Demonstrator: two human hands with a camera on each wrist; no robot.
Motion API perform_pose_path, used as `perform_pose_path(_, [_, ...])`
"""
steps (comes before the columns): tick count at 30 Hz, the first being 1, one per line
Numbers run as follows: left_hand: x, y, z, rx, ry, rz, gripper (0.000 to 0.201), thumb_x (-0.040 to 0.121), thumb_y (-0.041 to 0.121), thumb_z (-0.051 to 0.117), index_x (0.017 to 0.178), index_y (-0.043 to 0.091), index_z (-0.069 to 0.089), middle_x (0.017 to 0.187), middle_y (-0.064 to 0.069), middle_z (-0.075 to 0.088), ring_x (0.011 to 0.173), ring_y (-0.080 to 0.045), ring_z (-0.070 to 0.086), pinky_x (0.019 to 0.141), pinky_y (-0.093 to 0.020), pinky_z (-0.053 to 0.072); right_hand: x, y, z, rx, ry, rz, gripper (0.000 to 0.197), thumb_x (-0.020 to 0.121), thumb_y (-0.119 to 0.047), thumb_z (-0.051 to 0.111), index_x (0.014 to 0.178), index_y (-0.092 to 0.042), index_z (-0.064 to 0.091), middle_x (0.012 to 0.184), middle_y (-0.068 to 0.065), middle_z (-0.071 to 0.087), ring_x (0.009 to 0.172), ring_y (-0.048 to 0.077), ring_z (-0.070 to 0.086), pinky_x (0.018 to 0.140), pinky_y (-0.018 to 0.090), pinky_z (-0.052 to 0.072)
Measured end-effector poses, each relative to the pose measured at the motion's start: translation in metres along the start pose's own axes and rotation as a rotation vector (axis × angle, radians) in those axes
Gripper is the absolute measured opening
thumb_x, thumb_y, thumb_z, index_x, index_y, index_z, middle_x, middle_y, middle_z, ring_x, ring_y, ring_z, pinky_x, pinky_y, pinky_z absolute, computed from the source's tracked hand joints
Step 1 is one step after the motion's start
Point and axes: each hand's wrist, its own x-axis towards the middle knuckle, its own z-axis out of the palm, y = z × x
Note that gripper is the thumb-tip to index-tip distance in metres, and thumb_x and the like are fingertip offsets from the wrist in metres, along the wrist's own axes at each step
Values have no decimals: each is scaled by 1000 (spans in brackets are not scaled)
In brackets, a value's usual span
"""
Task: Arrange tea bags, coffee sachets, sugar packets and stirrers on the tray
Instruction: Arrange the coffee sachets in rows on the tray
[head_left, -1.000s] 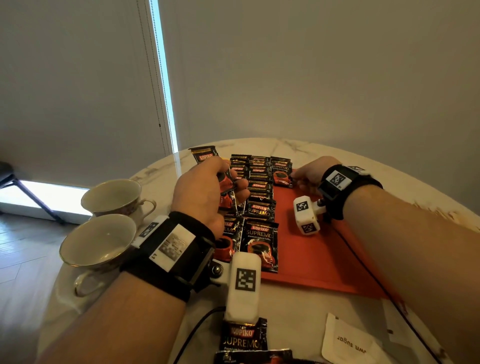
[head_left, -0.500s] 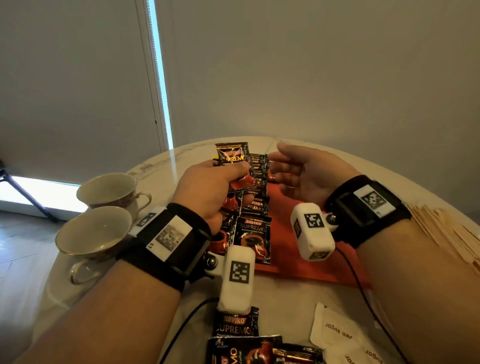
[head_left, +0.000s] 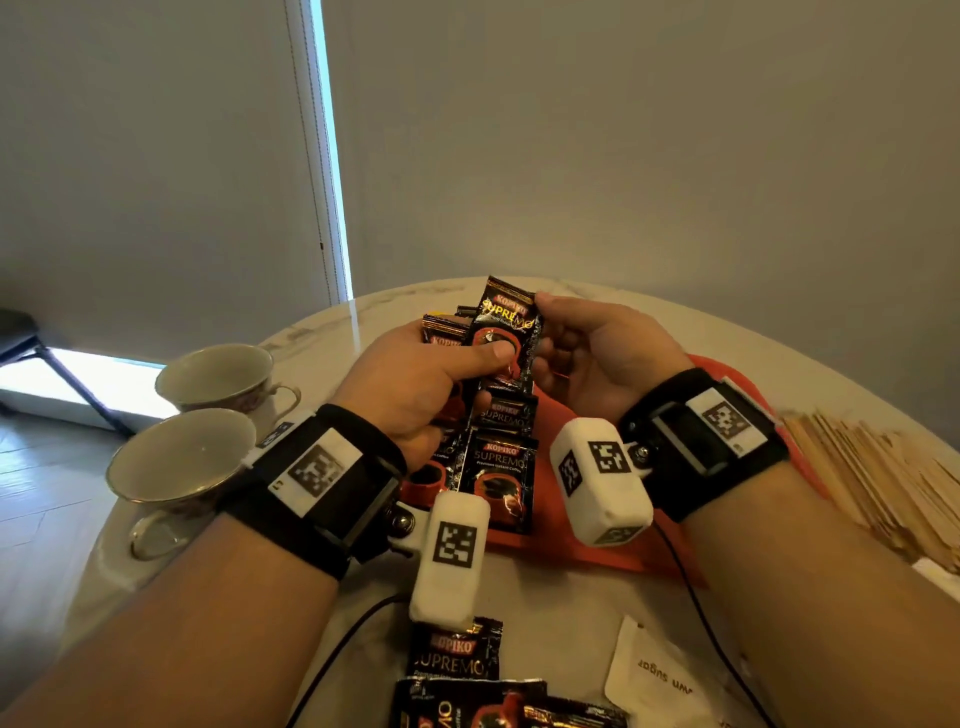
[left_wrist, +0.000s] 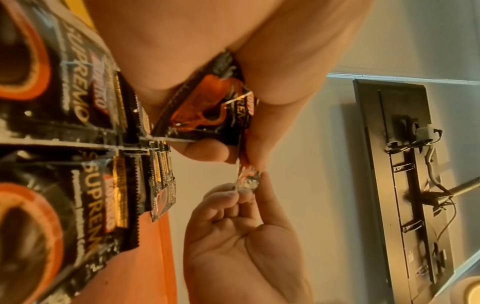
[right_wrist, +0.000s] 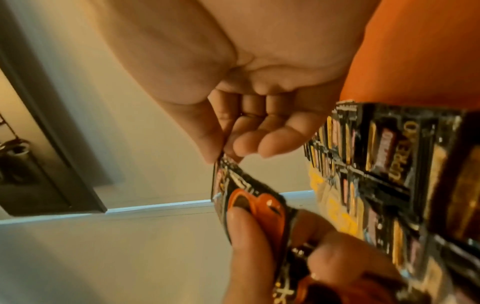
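Your left hand (head_left: 415, 384) grips a small stack of coffee sachets, thumb pressed on the face of the front sachet (head_left: 506, 332) and fingers curled behind the stack. Your right hand (head_left: 597, 358) pinches the top corner of that same sachet between thumb and forefinger; the remaining right fingers (right_wrist: 259, 144) are loosely curled and hold nothing else. Both hands are therefore closed on the front sachet, which stands roughly upright in the air above the far part of the tray (head_left: 587, 551).

Location of task items:
- The orange tray lies flat near the middle of the tabletop (head_left: 571, 608).
- Two columns of sachets (head_left: 501, 480) lie face up along the tray's left side, overlapping one another; the columns run from the tray's near edge toward its far edge.
- More loose sachets (head_left: 454, 654) lie on the tabletop at its near edge, off the tray.
- A white sugar packet (head_left: 660, 675) lies just beside them, also off the tray.
- A pile of wooden stirrers (head_left: 872, 478) lies at the tabletop's right edge, beside the tray.

Two cups (head_left: 182, 462) sit at the tabletop's left edge, well apart from the tray.
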Motion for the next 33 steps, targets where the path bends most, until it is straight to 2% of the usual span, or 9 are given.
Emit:
perform_pose_path(6, [2,-2,2,-38,48,8,30,83,5,81,111,9,72,102,-11,80,86,-24,74,57,-27,53,2,7,2,-42,56,-83,15,89,-24,76,94,-11,69,63,-2,61,52,8,55,57,25,53])
perform_pose_path(9, [5,-3,1,-72,112,3,26,82,6,82,105,12,71,96,-9,80,82,-22,74,56,-27,53,0,9,3,-190,-43,-108,21,89,-30,75,96,-12,70,69,0,65,58,10,61,66,31,56])
perform_pose_path(13, [6,-5,-1,-82,118,5,25,83,9,83,105,12,73,91,-6,79,76,-17,71,56,-27,53,-5,7,6,-252,-170,-92,5,91,-7,70,91,-7,65,78,7,70,60,13,66,65,29,60])
perform_pose_path(18, [12,-3,-7,-230,174,-26,17,91,8,65,108,4,67,76,-7,72,63,-17,68,60,-32,57,14,-8,-15,-130,81,-168,12,95,-2,61,106,-3,66,96,13,76,73,18,72,63,30,60])
perform_pose_path(22, [11,2,-10,-283,153,-45,21,86,3,52,105,4,61,77,-10,70,63,-21,68,58,-33,58,36,-7,-52,-144,349,-52,15,94,6,52,87,-6,58,66,5,68,52,15,67,54,30,55])
perform_pose_path(25, [10,4,-9,-290,162,-40,28,88,3,52,114,1,62,77,-11,72,65,-23,71,59,-33,60,48,1,-63,-257,366,58,14,93,9,52,89,-4,57,58,8,67,47,17,66,43,27,54])
perform_pose_path(28, [10,6,-9,-312,171,-46,32,89,4,52,120,1,62,78,-12,74,68,-24,73,61,-33,61,59,2,-64,-391,372,73,12,91,9,60,88,-2,62,77,13,68,61,19,66,48,29,55])
perform_pose_path(31, [9,7,-9,-309,185,-57,31,90,5,53,119,1,62,78,-12,74,68,-25,74,62,-33,61,71,0,-63,-502,396,60,10,87,8,69,86,-2,67,78,12,68,63,19,65,56,29,56])
perform_pose_path(33, [9,7,-9,-305,193,-65,28,90,4,54,117,1,63,76,-12,74,66,-24,74,59,-32,61,77,-1,-62,-541,388,71,11,86,7,71,86,-3,67,75,11,68,63,18,64,55,27,55])
